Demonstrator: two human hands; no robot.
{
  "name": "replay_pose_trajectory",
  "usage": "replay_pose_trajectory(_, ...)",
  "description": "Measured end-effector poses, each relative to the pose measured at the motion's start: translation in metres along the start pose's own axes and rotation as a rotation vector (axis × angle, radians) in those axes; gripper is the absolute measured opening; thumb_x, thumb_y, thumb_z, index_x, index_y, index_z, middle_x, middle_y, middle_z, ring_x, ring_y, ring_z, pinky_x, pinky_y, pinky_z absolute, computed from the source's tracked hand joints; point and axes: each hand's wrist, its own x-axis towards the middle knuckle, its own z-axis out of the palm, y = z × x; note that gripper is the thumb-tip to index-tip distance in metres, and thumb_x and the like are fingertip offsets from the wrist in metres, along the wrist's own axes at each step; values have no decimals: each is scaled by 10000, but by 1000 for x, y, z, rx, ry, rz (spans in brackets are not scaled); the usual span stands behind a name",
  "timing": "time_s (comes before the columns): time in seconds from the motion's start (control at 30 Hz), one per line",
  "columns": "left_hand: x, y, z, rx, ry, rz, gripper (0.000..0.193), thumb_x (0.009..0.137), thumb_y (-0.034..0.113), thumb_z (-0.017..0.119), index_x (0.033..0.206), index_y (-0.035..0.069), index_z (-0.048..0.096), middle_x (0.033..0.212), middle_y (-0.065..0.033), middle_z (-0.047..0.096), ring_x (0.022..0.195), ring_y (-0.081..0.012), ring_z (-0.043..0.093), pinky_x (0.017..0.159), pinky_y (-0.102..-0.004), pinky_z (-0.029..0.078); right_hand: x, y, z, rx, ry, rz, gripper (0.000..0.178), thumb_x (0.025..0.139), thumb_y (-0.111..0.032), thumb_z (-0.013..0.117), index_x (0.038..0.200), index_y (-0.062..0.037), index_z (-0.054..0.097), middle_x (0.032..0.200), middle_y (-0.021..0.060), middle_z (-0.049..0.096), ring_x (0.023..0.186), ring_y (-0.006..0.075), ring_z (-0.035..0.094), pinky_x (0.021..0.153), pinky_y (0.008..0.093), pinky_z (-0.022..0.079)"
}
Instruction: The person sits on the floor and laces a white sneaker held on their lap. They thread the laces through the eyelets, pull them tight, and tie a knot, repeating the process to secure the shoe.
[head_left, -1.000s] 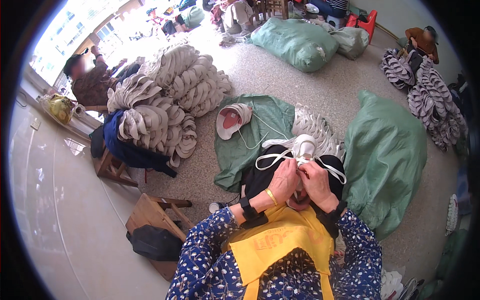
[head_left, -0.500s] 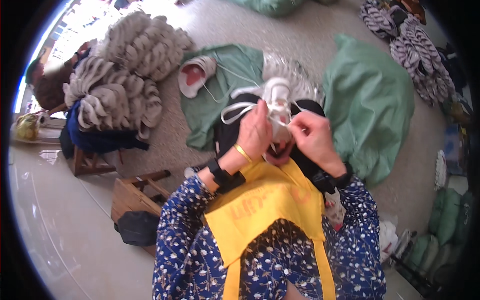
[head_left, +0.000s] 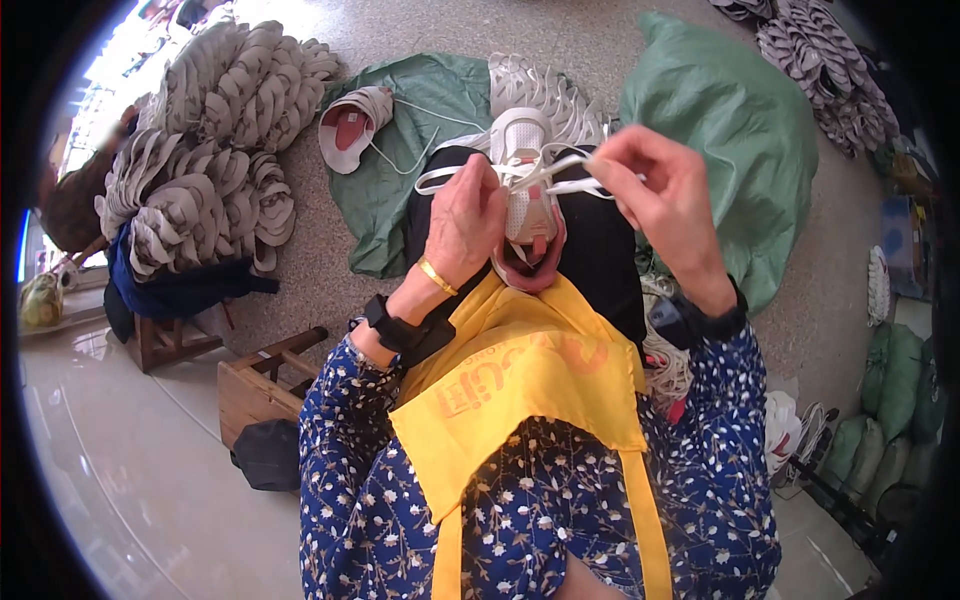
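A white sneaker (head_left: 530,218) with a pink lining rests on my lap, its toe pointing away from me and its opening toward me. My left hand (head_left: 464,225) is closed at the left side of the shoe's lacing, pinching the white shoelace (head_left: 560,168); a loop of it sticks out to the left. Off to the right, my right hand (head_left: 668,195) pinches the lace between thumb and forefinger. White strands run from there back to the lacing. What lies inside the left fingers is mostly hidden.
Past my knees, an unfinished shoe upper (head_left: 346,132) with trailing laces lies on a green sheet (head_left: 425,95), beside lined-up white uppers (head_left: 540,85). A full green sack (head_left: 720,150) stands right. Bundled grey uppers (head_left: 240,90) are piled left, near a wooden stool (head_left: 262,385).
My right hand has moved right, away from the shoe, drawing the lace out with it. My left hand remains beside the lacing. The shoe's pink opening now shows more fully.
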Motion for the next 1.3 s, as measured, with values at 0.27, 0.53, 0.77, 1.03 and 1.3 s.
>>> replay_pose_trajectory(0.27, 12, 8, -13, -20, -13, -42, 102, 921, 47, 666, 914, -3, 577, 715, -28, 605, 650, -79, 570, 593, -270, 470, 25, 12, 5, 45, -72, -99, 92, 935, -93, 698, 897, -9, 703, 769, -47, 653, 669, 2, 550, 583, 190, 441)
replay_pose_trajectory(0.53, 37, 3, -20, -145, -184, 26, 106, 971, 69, 661, 925, 7, 588, 800, -9, 649, 725, -46, 585, 655, -230, 504, 32, 22, 3, 120, -132, -125, 107, 970, -126, 687, 905, -41, 689, 735, -63, 613, 592, 1, 483, 509, 185, 379)
replay_pose_trajectory(0.77, 49, 3, -12, -464, -527, 65, 118, 939, 96, 662, 1030, 40, 612, 901, -28, 651, 865, -92, 602, 761, -280, 525, 37, 26, 12, 149, -183, -98, 111, 975, -127, 682, 904, -43, 681, 733, -51, 610, 598, 14, 499, 515, 187, 387)
replay_pose_trajectory(1.03, 63, -4, -19, -403, -684, 140, 130, 941, 131, 643, 1008, 36, 586, 859, 10, 565, 826, -77, 511, 754, -267, 472, 38, 36, 3, 266, -147, -26, 99, 986, -115, 677, 928, -35, 680, 713, -41, 571, 594, 29, 505, 518, 191, 397)
replay_pose_trajectory(1.3, 57, -12, -16, -391, -615, 170, 124, 965, 151, 622, 986, 33, 590, 837, 8, 556, 789, -82, 506, 721, -270, 461, 38, 37, 3, 326, -168, 17, 97, 1007, -113, 644, 959, -33, 670, 794, -9, 621, 650, 48, 547, 564, 202, 438)
